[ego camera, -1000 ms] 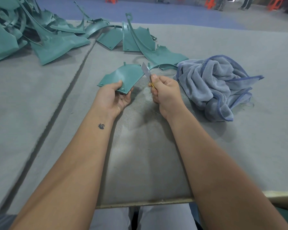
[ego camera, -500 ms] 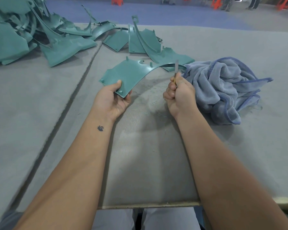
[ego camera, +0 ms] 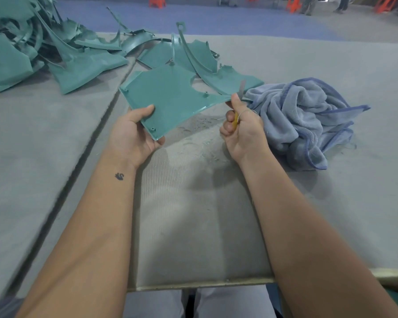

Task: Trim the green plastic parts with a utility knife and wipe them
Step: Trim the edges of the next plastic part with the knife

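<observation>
Head view: the left hand (ego camera: 133,131) grips the near corner of the green plastic part (ego camera: 168,97), which now lies flatter and broader to the camera than a second ago, above the table (ego camera: 193,237). The right hand (ego camera: 241,129) is fisted round the utility knife (ego camera: 241,88), whose blade has travelled to the part's right end, just beside the blue cloth (ego camera: 303,118). Judged from this, one edge pass is ending; shavings (ego camera: 200,125) lie beneath, and wiping is not yet begun.

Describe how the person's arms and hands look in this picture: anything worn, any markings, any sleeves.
Both forearms are bare, with no sleeves, gloves, watch or rings in view. The left hand has a small dark swan-shaped tattoo on the forearm just below its wrist. The right hand and its forearm carry no markings.
</observation>
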### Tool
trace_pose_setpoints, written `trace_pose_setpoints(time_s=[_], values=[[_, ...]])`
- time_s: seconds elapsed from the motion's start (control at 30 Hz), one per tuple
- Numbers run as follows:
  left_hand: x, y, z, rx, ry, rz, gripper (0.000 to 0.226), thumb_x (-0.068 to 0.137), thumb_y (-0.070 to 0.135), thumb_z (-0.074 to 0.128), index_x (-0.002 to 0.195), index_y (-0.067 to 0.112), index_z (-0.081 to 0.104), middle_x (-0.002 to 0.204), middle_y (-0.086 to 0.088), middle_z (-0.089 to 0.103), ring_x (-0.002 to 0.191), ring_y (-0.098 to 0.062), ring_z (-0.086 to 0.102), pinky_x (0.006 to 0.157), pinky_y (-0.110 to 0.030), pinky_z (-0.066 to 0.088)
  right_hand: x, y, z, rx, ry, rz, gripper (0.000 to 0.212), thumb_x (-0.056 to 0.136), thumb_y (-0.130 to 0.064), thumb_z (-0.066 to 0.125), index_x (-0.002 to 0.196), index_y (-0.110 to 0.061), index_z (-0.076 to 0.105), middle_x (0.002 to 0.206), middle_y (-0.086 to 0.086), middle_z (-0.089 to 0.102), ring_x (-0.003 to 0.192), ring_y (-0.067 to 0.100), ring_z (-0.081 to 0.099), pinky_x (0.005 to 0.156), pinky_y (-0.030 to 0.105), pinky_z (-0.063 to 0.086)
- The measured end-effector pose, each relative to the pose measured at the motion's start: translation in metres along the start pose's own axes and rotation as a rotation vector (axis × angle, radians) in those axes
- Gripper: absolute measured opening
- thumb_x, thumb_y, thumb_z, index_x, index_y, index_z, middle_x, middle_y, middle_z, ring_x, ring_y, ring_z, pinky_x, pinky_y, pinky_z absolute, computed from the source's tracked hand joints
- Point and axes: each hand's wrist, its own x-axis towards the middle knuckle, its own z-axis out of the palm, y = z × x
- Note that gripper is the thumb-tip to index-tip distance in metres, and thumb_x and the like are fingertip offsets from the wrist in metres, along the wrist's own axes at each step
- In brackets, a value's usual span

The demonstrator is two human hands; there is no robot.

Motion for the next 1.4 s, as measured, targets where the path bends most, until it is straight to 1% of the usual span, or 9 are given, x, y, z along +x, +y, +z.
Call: trace_pose_setpoints(time_s=[0.23, 0.4, 0.5, 0.67, 0.8, 0.93, 1.17, 1.27, 1.4], values=[[-0.002, -0.002, 0.004, -0.151, 0.001, -0.011, 0.022, 0.093, 0.032, 0.045, 0.101, 0.018, 0.060, 0.084, 0.001, 0.063, 0.053, -0.011, 0.047, 0.044, -0.017, 0.033, -0.006, -0.001, 0.001, 0.020, -0.147, 0.101, 0.022, 0.096, -0.012, 0.052, 0.075, -0.014, 0.047, 0.052, -0.003, 0.046, 0.034, 0.005, 0.028, 0.038, 0.016, 0.019], [-0.001, -0.008, 0.009, -0.503, -0.122, 0.092, 0.058, 0.087, 0.058, 0.055, 0.096, 0.002, 0.070, 0.096, -0.012, 0.067, 0.079, -0.021, 0.062, 0.065, -0.025, 0.052, -0.011, -0.002, 0.005, 0.206, -0.200, 0.091, 0.023, 0.098, -0.008, 0.043, 0.076, -0.013, 0.044, 0.056, 0.003, 0.059, 0.031, 0.003, 0.029, 0.034, 0.014, 0.024], [-0.003, -0.011, 0.012, -0.555, -0.122, 0.109, 0.054, 0.081, 0.050, 0.066, 0.109, 0.003, 0.062, 0.104, -0.016, 0.067, 0.090, -0.028, 0.064, 0.080, -0.033, 0.052, -0.011, -0.001, 0.005, 0.258, -0.192, 0.080, 0.024, 0.099, -0.009, 0.042, 0.075, -0.013, 0.044, 0.056, 0.004, 0.059, 0.032, 0.003, 0.029, 0.034, 0.014, 0.025], [-0.005, -0.021, 0.023, -0.394, -0.024, 0.069, 0.045, 0.068, 0.033, 0.073, 0.108, 0.014, 0.064, 0.098, -0.009, 0.071, 0.087, -0.028, 0.066, 0.077, -0.036, 0.051, -0.010, 0.002, 0.007, 0.298, -0.170, 0.076, 0.026, 0.100, -0.010, 0.042, 0.074, -0.013, 0.043, 0.054, 0.004, 0.056, 0.032, 0.003, 0.032, 0.034, 0.014, 0.026], [-0.008, -0.026, 0.029, -0.653, -0.124, 0.061, 0.047, 0.071, 0.037, 0.068, 0.107, 0.007, 0.064, 0.096, -0.018, 0.070, 0.082, -0.034, 0.069, 0.083, -0.043, 0.053, -0.009, 0.002, 0.007, 0.400, -0.159, 0.082, 0.026, 0.100, -0.012, 0.043, 0.075, -0.011, 0.045, 0.053, 0.004, 0.055, 0.035, 0.004, 0.037, 0.035, 0.014, 0.029], [-0.010, -0.030, 0.033, -0.595, -0.164, -0.010, 0.056, 0.076, 0.047, 0.065, 0.115, 0.009, 0.057, 0.113, -0.016, 0.062, 0.110, -0.030, 0.062, 0.098, -0.046, 0.046, -0.010, 0.003, 0.010, 0.435, -0.132, 0.078, 0.023, 0.101, -0.011, 0.043, 0.078, -0.008, 0.047, 0.055, 0.006, 0.056, 0.037, 0.006, 0.044, 0.037, 0.015, 0.034], [-0.006, -0.040, 0.046, -0.062, -0.155, -0.139, 0.029, 0.091, 0.038, 0.056, 0.112, 0.019, 0.050, 0.092, -0.003, 0.072, 0.074, -0.014, 0.067, 0.064, -0.025, 0.048, -0.011, 0.006, 0.012, 0.238, -0.133, 0.094, 0.022, 0.100, -0.013, 0.043, 0.078, -0.009, 0.047, 0.055, 0.003, 0.058, 0.037, 0.006, 0.043, 0.037, 0.016, 0.036], [-0.002, -0.041, 0.044, -0.144, -0.043, -0.135, 0.029, 0.094, 0.041, 0.054, 0.107, 0.016, 0.055, 0.082, -0.003, 0.069, 0.061, -0.011, 0.061, 0.056, -0.022, 0.046, -0.011, 0.008, 0.011, 0.077, -0.159, 0.117, 0.022, 0.098, -0.012, 0.046, 0.076, -0.013, 0.045, 0.050, -0.001, 0.051, 0.034, 0.006, 0.034, 0.035, 0.017, 0.027], [0.005, -0.036, 0.039, -0.368, 0.086, -0.073, 0.024, 0.098, 0.029, 0.054, 0.097, 0.006, 0.062, 0.081, -0.008, 0.066, 0.069, -0.014, 0.065, 0.059, -0.020, 0.056, -0.016, 0.013, 0.013, -0.201, -0.164, 0.100, 0.018, 0.097, -0.013, 0.050, 0.079, -0.016, 0.045, 0.045, -0.005, 0.038, 0.033, 0.007, 0.025, 0.039, 0.020, 0.016]])
